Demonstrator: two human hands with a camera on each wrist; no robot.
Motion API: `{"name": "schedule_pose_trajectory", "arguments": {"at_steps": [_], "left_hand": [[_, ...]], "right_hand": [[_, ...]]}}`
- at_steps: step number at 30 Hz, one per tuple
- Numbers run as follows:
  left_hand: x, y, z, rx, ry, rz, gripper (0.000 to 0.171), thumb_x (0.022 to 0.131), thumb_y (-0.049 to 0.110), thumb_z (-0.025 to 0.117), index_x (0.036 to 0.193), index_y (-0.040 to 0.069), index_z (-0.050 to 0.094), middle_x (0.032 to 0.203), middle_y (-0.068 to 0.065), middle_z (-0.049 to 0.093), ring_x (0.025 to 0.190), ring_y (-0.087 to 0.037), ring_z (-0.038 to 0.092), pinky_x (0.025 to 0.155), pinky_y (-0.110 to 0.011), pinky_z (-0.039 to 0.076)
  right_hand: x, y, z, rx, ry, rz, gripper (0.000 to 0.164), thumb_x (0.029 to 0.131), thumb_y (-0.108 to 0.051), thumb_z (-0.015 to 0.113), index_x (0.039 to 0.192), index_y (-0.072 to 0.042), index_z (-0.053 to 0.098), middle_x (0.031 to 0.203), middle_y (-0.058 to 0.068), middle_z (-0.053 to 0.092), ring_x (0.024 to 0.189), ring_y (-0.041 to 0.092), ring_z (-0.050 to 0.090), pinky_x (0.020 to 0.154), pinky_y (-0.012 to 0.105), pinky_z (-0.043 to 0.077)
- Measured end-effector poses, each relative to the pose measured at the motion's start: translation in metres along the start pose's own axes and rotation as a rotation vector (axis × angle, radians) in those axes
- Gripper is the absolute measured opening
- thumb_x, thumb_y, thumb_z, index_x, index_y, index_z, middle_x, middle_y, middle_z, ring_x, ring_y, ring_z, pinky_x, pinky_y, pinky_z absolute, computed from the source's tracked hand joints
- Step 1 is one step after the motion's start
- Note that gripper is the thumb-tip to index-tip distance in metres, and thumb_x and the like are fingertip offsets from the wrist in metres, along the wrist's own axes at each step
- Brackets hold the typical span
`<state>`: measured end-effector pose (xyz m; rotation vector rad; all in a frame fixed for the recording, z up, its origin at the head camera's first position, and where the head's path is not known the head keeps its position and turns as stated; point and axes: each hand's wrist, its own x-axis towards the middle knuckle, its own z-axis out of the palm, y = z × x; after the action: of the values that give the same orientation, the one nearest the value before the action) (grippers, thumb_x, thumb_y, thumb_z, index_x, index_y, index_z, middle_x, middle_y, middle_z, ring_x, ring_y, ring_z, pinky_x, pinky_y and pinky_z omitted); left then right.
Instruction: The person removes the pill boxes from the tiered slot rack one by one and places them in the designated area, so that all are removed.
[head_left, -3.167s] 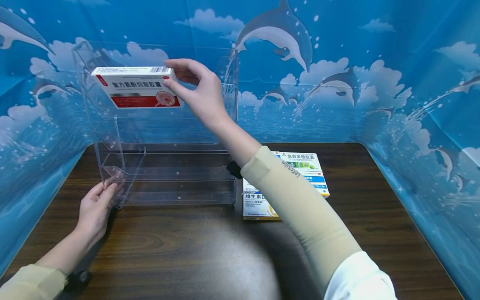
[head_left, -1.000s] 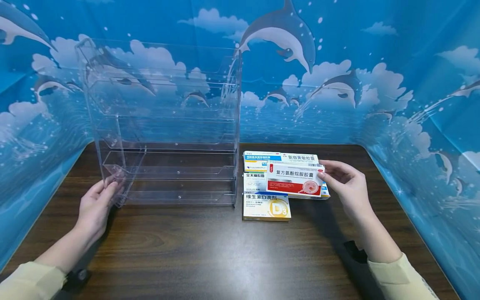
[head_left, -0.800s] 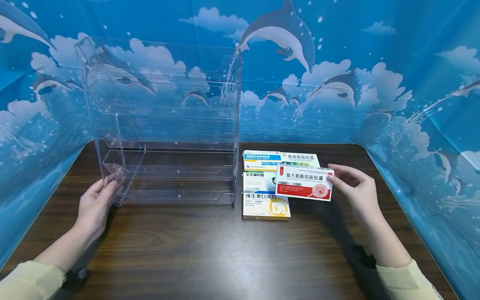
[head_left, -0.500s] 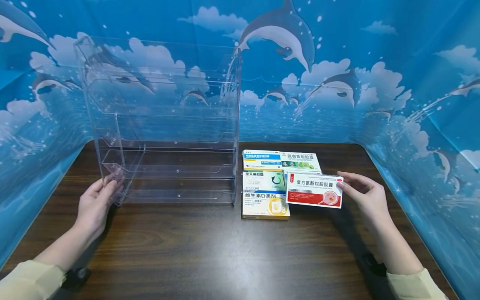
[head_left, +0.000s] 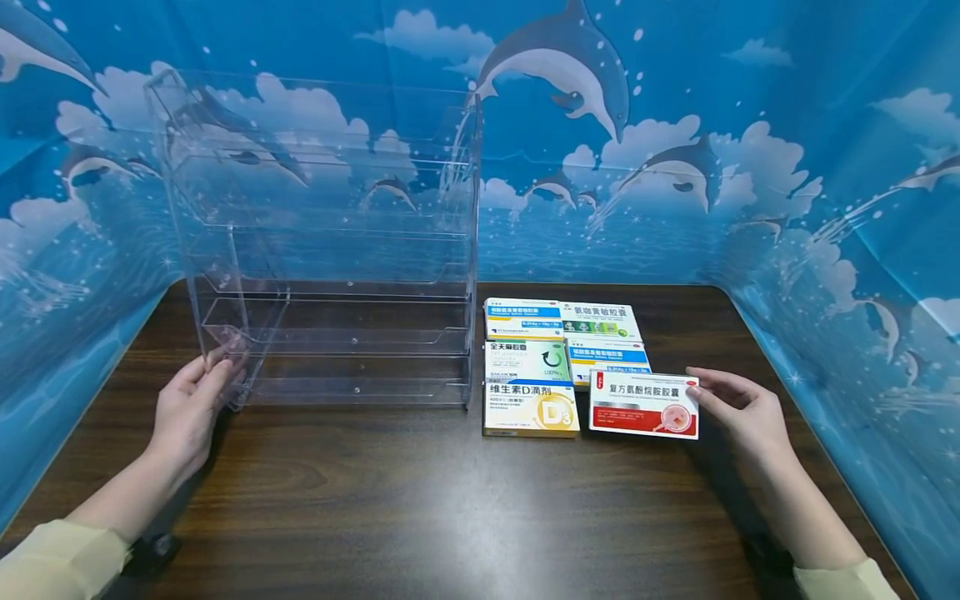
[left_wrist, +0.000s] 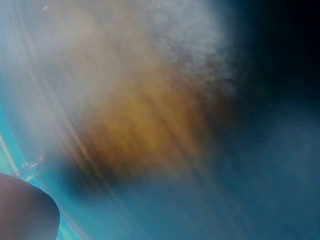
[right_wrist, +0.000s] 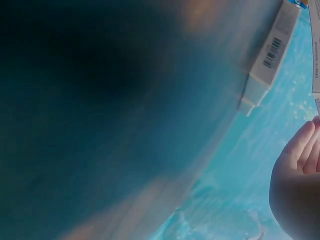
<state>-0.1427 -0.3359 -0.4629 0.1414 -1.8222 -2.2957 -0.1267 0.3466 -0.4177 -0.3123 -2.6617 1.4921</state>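
Note:
In the head view, my right hand (head_left: 750, 417) pinches the right end of a white and red medicine box (head_left: 643, 405). That box sits in front of a blue and white medicine box (head_left: 606, 358) and partly covers it. My left hand (head_left: 189, 408) grips the lower left corner of a clear acrylic tiered rack (head_left: 352, 342), whose shelves hold nothing visible. The right wrist view shows the right hand (right_wrist: 302, 185) at the edge, by a box end (right_wrist: 316, 55). A fingertip (left_wrist: 25, 210) shows in the mostly blurred left wrist view.
Between rack and right hand lie a yellow vitamin D box (head_left: 531, 410), a green and white box (head_left: 525, 360), another blue and white box (head_left: 523, 319) and a white box with green print (head_left: 598, 322). A dolphin-print curtain (head_left: 675, 167) surrounds the wooden table (head_left: 360, 508).
My right hand has carried the red and white box from the rack's top to the right, then down and toward me, uncovering the boxes beneath. The left hand keeps its hold on the rack.

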Motion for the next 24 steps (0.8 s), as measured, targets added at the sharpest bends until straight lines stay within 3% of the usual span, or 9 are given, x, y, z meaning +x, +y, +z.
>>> {"name": "schedule_pose_trajectory", "arguments": {"at_steps": [11, 15, 19, 24], "left_hand": [[-0.001, 0.000, -0.001, 0.062, 0.009, 0.004, 0.020, 0.109, 0.014, 0.062, 0.126, 0.018, 0.072, 0.118, 0.023, 0.072, 0.103, 0.011, 0.073, 0.087, -0.004, 0.057], [-0.001, 0.001, -0.001, 0.066, 0.019, -0.014, 0.020, 0.109, 0.016, 0.062, 0.126, 0.018, 0.072, 0.120, 0.022, 0.072, 0.103, 0.011, 0.072, 0.087, -0.004, 0.057], [-0.002, 0.001, -0.002, 0.072, 0.004, -0.028, 0.024, 0.109, 0.017, 0.062, 0.131, 0.017, 0.070, 0.120, 0.023, 0.073, 0.104, 0.012, 0.072, 0.088, -0.003, 0.056], [-0.001, 0.001, -0.001, 0.046, 0.011, -0.024, 0.024, 0.109, 0.014, 0.062, 0.130, 0.017, 0.071, 0.116, 0.023, 0.074, 0.103, 0.010, 0.073, 0.087, -0.004, 0.057]], "right_hand": [[0.005, 0.013, 0.002, -0.080, -0.135, 0.005, 0.051, 0.102, -0.037, 0.073, 0.142, -0.005, 0.066, 0.104, -0.036, 0.066, 0.099, -0.006, 0.060, 0.084, 0.007, 0.054], [0.008, 0.012, 0.005, -0.151, -0.180, -0.001, 0.052, 0.103, -0.037, 0.072, 0.142, -0.004, 0.066, 0.117, -0.011, 0.076, 0.097, -0.007, 0.060, 0.082, 0.009, 0.055], [0.012, 0.011, 0.008, -0.220, -0.218, -0.004, 0.051, 0.103, -0.037, 0.072, 0.142, -0.004, 0.066, 0.135, 0.021, 0.070, 0.099, 0.002, 0.060, 0.080, 0.015, 0.057], [0.018, 0.009, 0.011, -0.241, -0.261, 0.026, 0.055, 0.102, -0.039, 0.072, 0.141, -0.002, 0.065, 0.140, 0.027, 0.066, 0.106, 0.022, 0.060, 0.078, 0.022, 0.058]]}}
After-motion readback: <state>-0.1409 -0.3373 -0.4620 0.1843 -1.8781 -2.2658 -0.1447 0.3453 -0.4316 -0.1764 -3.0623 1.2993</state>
